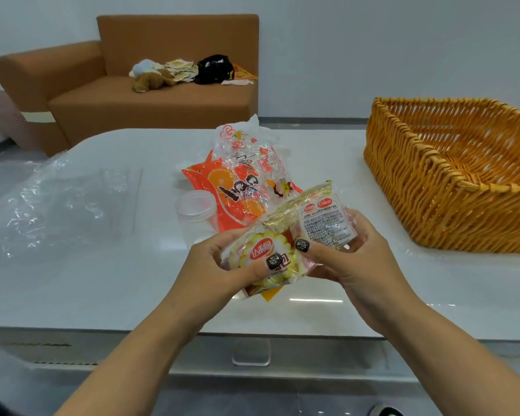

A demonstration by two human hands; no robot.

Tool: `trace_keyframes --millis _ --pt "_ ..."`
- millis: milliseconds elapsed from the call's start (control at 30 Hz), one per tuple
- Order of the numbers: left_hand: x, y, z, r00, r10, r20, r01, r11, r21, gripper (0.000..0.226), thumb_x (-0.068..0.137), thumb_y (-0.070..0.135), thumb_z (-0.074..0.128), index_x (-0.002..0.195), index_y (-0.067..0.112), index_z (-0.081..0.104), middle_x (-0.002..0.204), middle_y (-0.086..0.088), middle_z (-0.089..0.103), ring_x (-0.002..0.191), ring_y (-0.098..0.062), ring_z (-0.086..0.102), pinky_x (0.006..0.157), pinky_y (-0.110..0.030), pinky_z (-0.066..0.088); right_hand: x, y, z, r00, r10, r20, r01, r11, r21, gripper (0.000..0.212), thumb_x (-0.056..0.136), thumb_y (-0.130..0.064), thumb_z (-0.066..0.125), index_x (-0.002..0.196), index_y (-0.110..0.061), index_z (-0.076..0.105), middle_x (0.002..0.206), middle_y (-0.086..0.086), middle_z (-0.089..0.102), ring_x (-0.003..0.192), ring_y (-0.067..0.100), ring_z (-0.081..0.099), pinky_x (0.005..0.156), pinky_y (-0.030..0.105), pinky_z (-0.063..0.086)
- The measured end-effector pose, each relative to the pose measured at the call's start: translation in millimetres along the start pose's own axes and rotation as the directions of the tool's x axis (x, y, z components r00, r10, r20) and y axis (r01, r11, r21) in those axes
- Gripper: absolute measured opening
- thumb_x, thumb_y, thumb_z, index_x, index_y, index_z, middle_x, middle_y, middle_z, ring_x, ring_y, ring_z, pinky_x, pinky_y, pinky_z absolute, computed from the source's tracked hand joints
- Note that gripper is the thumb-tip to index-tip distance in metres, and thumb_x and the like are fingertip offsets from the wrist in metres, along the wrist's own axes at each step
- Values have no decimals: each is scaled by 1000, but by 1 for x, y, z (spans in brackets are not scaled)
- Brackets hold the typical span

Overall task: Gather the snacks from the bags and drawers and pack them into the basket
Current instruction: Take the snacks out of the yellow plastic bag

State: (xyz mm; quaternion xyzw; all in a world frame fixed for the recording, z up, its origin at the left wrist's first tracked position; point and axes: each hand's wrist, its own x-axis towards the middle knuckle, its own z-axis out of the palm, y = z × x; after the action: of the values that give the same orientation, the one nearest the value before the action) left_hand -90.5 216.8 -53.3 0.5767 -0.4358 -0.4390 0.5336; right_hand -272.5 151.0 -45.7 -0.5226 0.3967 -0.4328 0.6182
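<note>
Both hands (285,259) w/ snack packs (297,235) upright

White glossy worktop (108,283). On it: wicker basket (451,181) far right, clear plastic sheet (51,205) left, clear jar (197,210) centre w/ orange snack bag (237,190) just beside.

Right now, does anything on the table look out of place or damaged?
Nothing looks damaged. Both hands, left and right, grip wrapped snack packets above the table. The wicker basket sits upright, its visible part bare, and crumpled clear plastic lies left.
</note>
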Motion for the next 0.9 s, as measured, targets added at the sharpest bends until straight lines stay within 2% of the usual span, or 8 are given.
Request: trace_keyframes --millis 133,300,433,500,600,700,800,900 --pt "1 -1 0 1000 -15 -7 15 999 51 38 60 31 77 97 30 71 91 14 75 89 -4 70 69 -17 56 -3 -1 1 999 -37 -26 36 998 -48 51 71 -1 78 112 -24 57 105 -1 70 92 18 71 69 39 60" --pt "1 -3 0 997 -73 -15 74 997 17 41 58 30 77 98 22 74 94 4 76 91 -14 72 75 -30 57 -9 -5 4 996 -84 8 84 994 -72 49 75 4 73 110 -24 55 101 -1 71 90 14 71 65 31 59" --pt "1 -5 7 991 -98 -89 93 994 -54 29 71 13 79 99 17 74 93 -2 76 88 -21 73 66 -31 57 -12 -5 13 973 -218 -79 209 972 -111 46 74 6 73 106 -22 54 99 0 69 86 8 69 63 21 56" --pt "0 -4 11 985 -112 -133 104 992 -68 26 77 10 77 102 16 74 95 -3 76 90 -23 72 67 -33 58 -14 -4 16 947 -305 -105 287 945 -158 44 73 4 74 102 -22 54 96 -1 68 85 8 68 62 19 55" --pt "1 -6 18 966 -153 -209 130 984 -119 29 77 11 78 105 15 73 98 -4 75 93 -25 72 73 -39 60 -16 -2 20 889 -452 -76 415 865 -283 37 76 -1 74 99 -21 53 93 -9 65 87 6 66 62 14 53" --pt "1 -6 24 946 -215 -242 152 955 -253 40 74 14 80 112 14 68 101 -5 75 92 -25 73 78 -42 60 -14 -1 22 810 -585 -20 531 748 -399 32 78 -2 74 98 -17 53 95 -17 60 90 0 62 62 8 49" --pt "0 1 27 943 -277 -183 171 879 -446 43 74 20 75 114 9 66 102 -7 75 91 -25 74 77 -41 60 -7 -1 21 742 -670 14 602 657 -453 25 82 -18 69 97 -26 52 94 -18 60 88 2 61 64 9 50" --pt "-3 10 26 957 -267 -115 169 833 -528 36 84 25 65 117 12 65 103 -8 75 93 -26 73 76 -40 61 1 4 16 644 -758 102 653 476 -589 23 84 -32 59 100 -15 56 94 -7 61 86 -4 53 72 2 44"
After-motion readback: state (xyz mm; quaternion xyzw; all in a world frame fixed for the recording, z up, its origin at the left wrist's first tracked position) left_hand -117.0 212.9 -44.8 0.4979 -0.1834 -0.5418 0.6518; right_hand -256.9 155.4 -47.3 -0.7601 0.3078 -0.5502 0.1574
